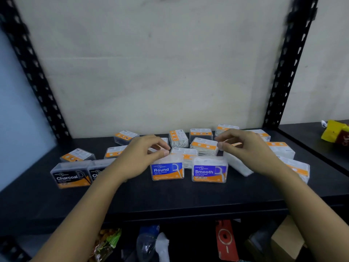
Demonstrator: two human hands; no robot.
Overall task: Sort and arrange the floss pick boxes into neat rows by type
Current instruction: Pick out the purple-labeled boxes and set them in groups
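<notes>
Sorting appears to be at an early stage. At the front of the black shelf [170, 197], the Round box [167, 171] stands upright with its label facing the person. The Smooth box [209, 172] stands just to its right and two Charcoal boxes [70, 175] to its left, one partly hidden by the left forearm. This layout probably starts one row per type, labels forward for quick reading. The left hand [143, 154] hovers at the back top edge of the Round box, fingers curled, thumb close to forefinger; whether it pinches anything cannot be determined. The right hand [247, 150], right of the Round box and beyond the Smooth box, arches over a tilted white box [238, 165], fingers loosely curled; contact cannot be confirmed. Behind the Round box, the unsorted boxes [204, 145] lie scattered at mixed angles, mostly orange backs up, so each probably needs turning before its type can be read. Farther behind rises a pale wall [151, 72] between black slotted posts [32, 69]; below, a lower shelf holds a red item [225, 241] and a cardboard carton [285, 241].
</notes>
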